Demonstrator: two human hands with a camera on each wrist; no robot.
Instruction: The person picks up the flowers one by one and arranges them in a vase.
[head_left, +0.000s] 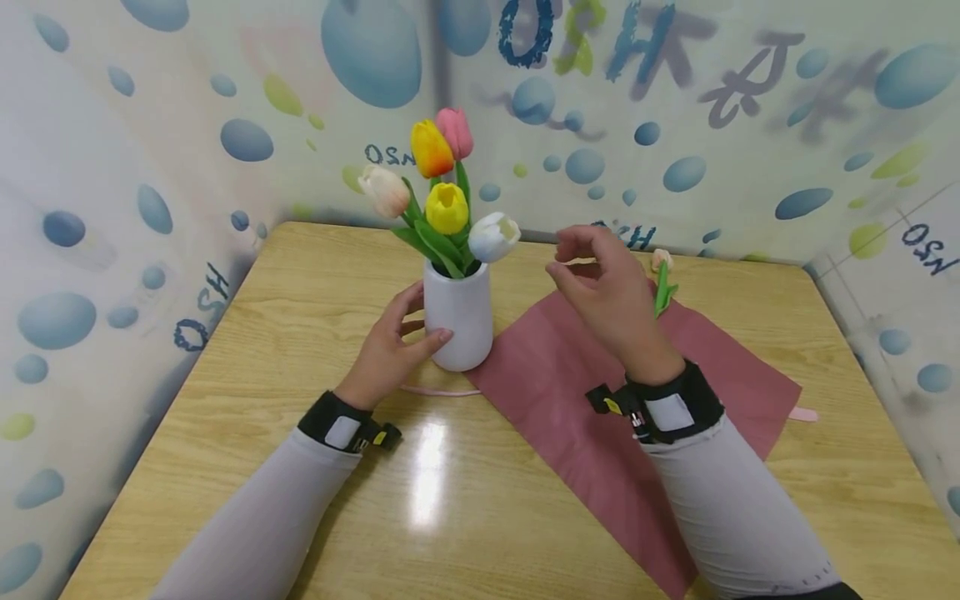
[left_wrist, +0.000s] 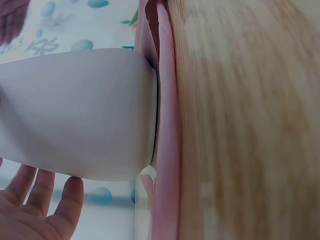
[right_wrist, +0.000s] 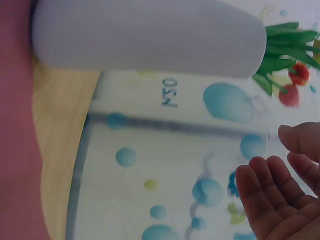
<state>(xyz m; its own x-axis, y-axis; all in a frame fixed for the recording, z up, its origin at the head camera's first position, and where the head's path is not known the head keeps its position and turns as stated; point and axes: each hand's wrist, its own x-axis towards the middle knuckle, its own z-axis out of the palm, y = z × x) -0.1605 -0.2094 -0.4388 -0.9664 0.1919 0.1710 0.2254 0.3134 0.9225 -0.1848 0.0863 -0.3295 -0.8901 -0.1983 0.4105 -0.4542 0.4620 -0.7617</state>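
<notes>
A white vase [head_left: 459, 317] stands upright at the left corner of the pink wrapping sheet, holding several artificial tulips: yellow [head_left: 447, 208], orange-yellow [head_left: 431, 150], pink [head_left: 455, 133], pale peach [head_left: 385, 191] and white [head_left: 493, 237]. My left hand [head_left: 393, 342] holds the vase's left side, thumb across its front and fingers toward the back. In the left wrist view, fingertips [left_wrist: 74, 186] meet the vase wall. My right hand [head_left: 611, 292] is raised over the sheet, right of the white tulip, fingers loosely bent and nothing in them.
The pink wrapping sheet [head_left: 570, 400] covers the wooden table's [head_left: 315, 308] middle right. A single peach tulip [head_left: 662, 283] lies beyond my right wrist. Thin pink ribbon [head_left: 442, 392] shows left of the sheet, with another end [head_left: 804, 414] at its right. Patterned walls border the table.
</notes>
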